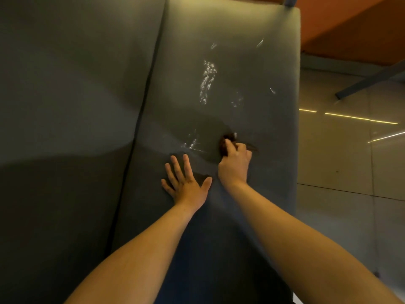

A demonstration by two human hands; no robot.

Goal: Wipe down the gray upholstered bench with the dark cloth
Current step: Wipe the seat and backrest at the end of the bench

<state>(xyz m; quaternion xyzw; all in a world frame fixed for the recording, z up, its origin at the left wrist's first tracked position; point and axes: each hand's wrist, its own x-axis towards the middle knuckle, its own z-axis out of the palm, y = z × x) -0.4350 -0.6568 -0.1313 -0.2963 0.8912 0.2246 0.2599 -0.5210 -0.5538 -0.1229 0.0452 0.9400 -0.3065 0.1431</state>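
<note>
Head view looks down along a long gray upholstered counter (pixel 252 73), whose seat runs away from the person toward a rounded far end. To its left, across a dark seam, lies a second broad gray cushion panel (pixel 76 84) of the same fabric. On the right is a glossy beige tiled floor (pixel 339 150) that reflects thin light lines, and above it an orange wall (pixel 350 25). Two bare forearms reach in from the bottom edge. The left hand (pixel 186 183) lies flat on the seat, fingers straight and spread, palm pressing the fabric. Just beside it, further along the seat, the right hand (pixel 235 165) is clenched around a bunched dark brown cloth (pixel 224 147), which touches the seat near its middle. Beyond the cloth, white streaks (pixel 207 81) and specks mark the upholstery, with a smaller patch just left of the cloth.
</note>
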